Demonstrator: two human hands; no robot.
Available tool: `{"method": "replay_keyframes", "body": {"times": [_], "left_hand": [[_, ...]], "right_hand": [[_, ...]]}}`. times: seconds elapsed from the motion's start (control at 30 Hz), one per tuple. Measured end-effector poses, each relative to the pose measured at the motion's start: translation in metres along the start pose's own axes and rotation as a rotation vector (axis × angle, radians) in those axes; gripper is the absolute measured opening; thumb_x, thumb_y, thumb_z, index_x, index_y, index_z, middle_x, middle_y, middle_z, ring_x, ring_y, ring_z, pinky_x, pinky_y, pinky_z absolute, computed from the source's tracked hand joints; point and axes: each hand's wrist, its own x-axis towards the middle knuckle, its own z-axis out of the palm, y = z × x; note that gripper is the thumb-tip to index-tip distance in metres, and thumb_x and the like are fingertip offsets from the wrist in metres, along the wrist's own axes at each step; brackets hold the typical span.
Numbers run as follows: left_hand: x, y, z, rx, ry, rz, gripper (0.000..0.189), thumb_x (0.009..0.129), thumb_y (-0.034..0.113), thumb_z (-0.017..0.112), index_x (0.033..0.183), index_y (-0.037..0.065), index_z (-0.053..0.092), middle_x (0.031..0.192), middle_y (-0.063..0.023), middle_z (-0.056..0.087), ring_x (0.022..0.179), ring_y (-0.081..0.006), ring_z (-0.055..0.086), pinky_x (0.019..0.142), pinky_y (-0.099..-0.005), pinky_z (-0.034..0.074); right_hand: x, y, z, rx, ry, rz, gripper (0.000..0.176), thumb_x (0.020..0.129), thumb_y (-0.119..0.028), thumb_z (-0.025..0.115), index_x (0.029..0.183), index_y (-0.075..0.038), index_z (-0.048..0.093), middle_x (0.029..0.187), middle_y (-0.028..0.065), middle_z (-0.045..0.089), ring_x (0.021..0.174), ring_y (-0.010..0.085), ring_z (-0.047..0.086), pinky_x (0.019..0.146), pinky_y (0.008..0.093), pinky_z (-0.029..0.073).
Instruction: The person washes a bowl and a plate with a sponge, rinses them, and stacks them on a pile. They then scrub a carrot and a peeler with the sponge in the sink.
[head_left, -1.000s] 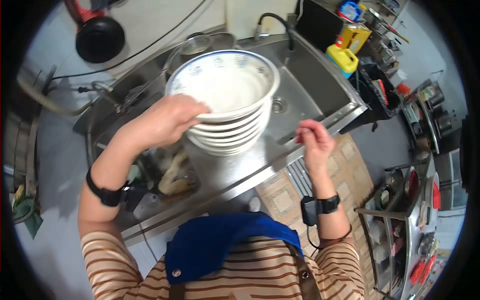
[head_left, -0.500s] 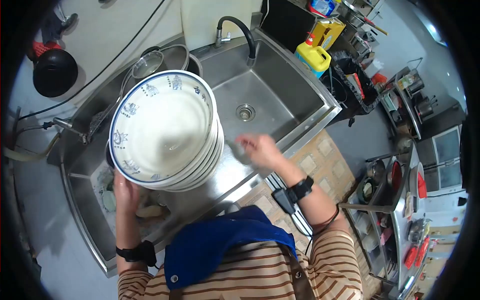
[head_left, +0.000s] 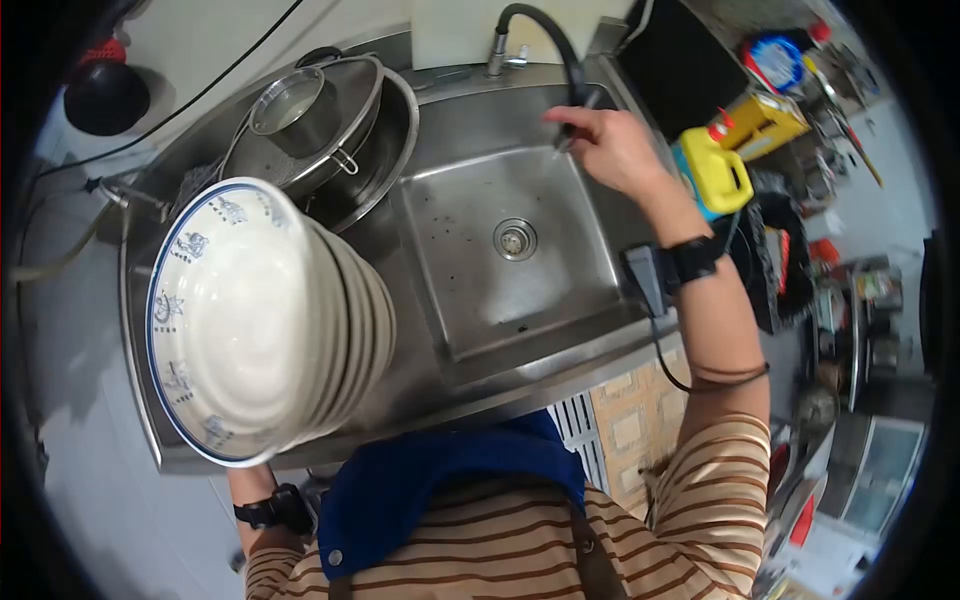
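Observation:
A stack of white bowls with blue rims and blue patterns (head_left: 235,315) leans toward the camera at the left. My left hand (head_left: 250,480) supports it from behind and below; its fingers are hidden by the bowls, and only the wrist side shows. Over the right sink basin (head_left: 480,290), my right hand (head_left: 610,150) is closed around the lower end of the black faucet spout (head_left: 545,20), with one finger sticking out to the left. No running water is visible. Dark specks lie around the drain (head_left: 515,240).
A large metal bowl (head_left: 405,135) holding a strainer (head_left: 290,105) sits behind the stack. Right of the sink stand a yellow jug (head_left: 715,175), a yellow box (head_left: 765,122) and a black-lined bin (head_left: 765,245). A black pan (head_left: 105,98) hangs at upper left.
My right hand has moved up and away from the counter edge to the faucet spout. The bowl stack has shifted left and down and tilted more. The camera view has turned.

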Motion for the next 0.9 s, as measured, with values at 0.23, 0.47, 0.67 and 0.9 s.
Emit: {"method": "replay_keyframes", "body": {"times": [0.23, 0.47, 0.67, 0.9], "left_hand": [[-0.054, -0.009, 0.061, 0.015, 0.213, 0.094, 0.05, 0.088, 0.034, 0.047, 0.128, 0.005, 0.038, 0.127, -0.0112, 0.044, 0.117, -0.0221, 0.042, 0.098, -0.0335, 0.034], [-0.046, -0.013, 0.074, 0.0, 0.225, 0.131, 0.05, 0.088, 0.034, 0.047, 0.128, 0.005, 0.038, 0.127, -0.0109, 0.045, 0.117, -0.0219, 0.041, 0.098, -0.0336, 0.033], [-0.041, -0.011, 0.045, -0.04, 0.234, 0.178, 0.05, 0.088, 0.035, 0.048, 0.128, 0.006, 0.039, 0.127, -0.0106, 0.045, 0.118, -0.0217, 0.041, 0.098, -0.0336, 0.033], [-0.043, -0.007, 0.025, -0.051, 0.226, 0.189, 0.05, 0.088, 0.035, 0.048, 0.128, 0.006, 0.039, 0.127, -0.0102, 0.045, 0.118, -0.0214, 0.041, 0.098, -0.0337, 0.033]], "right_hand": [[0.024, 0.117, -0.048, -0.248, 0.045, 0.294, 0.044, 0.072, -0.016, 0.053, 0.116, -0.017, 0.054, 0.095, 0.0179, 0.061, 0.091, 0.0324, 0.058, 0.081, 0.0409, 0.046], [0.05, 0.202, -0.017, 0.01, 0.148, 0.361, 0.049, 0.071, -0.019, 0.054, 0.12, -0.013, 0.049, 0.105, 0.0214, 0.057, 0.1, 0.0341, 0.054, 0.087, 0.0382, 0.043], [0.009, 0.111, 0.059, 0.489, 0.12, 0.351, 0.031, 0.081, -0.012, 0.053, 0.111, -0.006, 0.054, 0.088, 0.0081, 0.061, 0.07, 0.016, 0.058, 0.065, 0.0289, 0.047], [-0.063, -0.168, 0.127, 1.481, -0.844, 0.492, 0.078, 0.078, -0.071, 0.033, 0.137, -0.021, 0.025, 0.138, 0.0114, 0.03, 0.114, 0.0343, 0.037, 0.085, 0.0528, 0.036]]}}
